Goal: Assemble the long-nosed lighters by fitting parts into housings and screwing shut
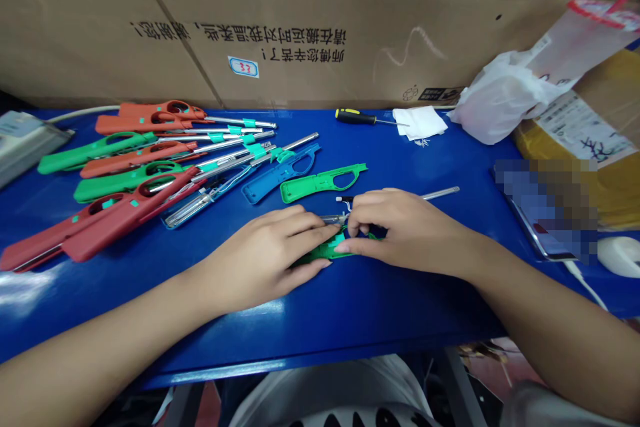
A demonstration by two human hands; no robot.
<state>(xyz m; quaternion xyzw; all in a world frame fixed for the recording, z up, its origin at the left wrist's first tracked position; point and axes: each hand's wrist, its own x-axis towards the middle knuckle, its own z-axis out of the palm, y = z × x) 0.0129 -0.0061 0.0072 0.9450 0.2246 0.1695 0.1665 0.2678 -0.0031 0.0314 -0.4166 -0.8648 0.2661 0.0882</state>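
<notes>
Green plastic casing [320,251] on the blue table [390,310], partly covered by both hands. Pressed down by the left hand [267,247] — fingers loosely bent across, thumb along the near edge. Touched farther right by the right hand [400,223], half closed, thumb and fingertips drawn near each other; impossible to tell what is pinched there. Past that hand, a metal rod [443,193] jutting out. Just behind, a green shell half [310,188] beside a blue shell half [260,185] — then, leftward, red, orange and green lighters [115,225] heaped together.
</notes>
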